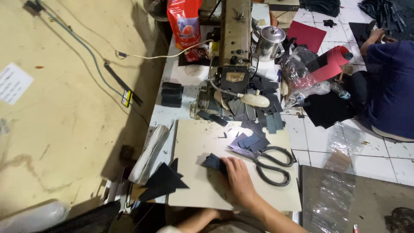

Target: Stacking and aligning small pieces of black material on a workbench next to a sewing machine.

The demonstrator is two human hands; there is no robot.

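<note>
A: Tiled floor fills the right of the frame, a beige wall the left; between them runs a cluttered tabletop bearing a sewing machine at upper centre.

B: Where is the work?

A: Lower centre. A pale board lies on the tabletop. The right hand rests flat on it, fingers loosely curled over a small stack of dark pieces, pressing or pinching it; the grip itself is under the fingers and cannot be settled.

B: And the left hand?

A: Only a forearm shows at the bottom edge; the hand is out of view.

B: Nearby items?

A: Black scissors lie just right of the hand, blades pointing to more cut pieces. A larger heap sits below the machine. Dark triangles overhang the board's left edge.

B: Risks, as a judgement?

A: A sideways sweep of the hand could nudge the scissors or scatter the loose pieces; the triangles look liable to slip off the edge.

B: What is unclear?

A: The stack's count, the material, and the machine's needle area, buried under pieces. A seated person at upper right is cut off by the frame.
</note>
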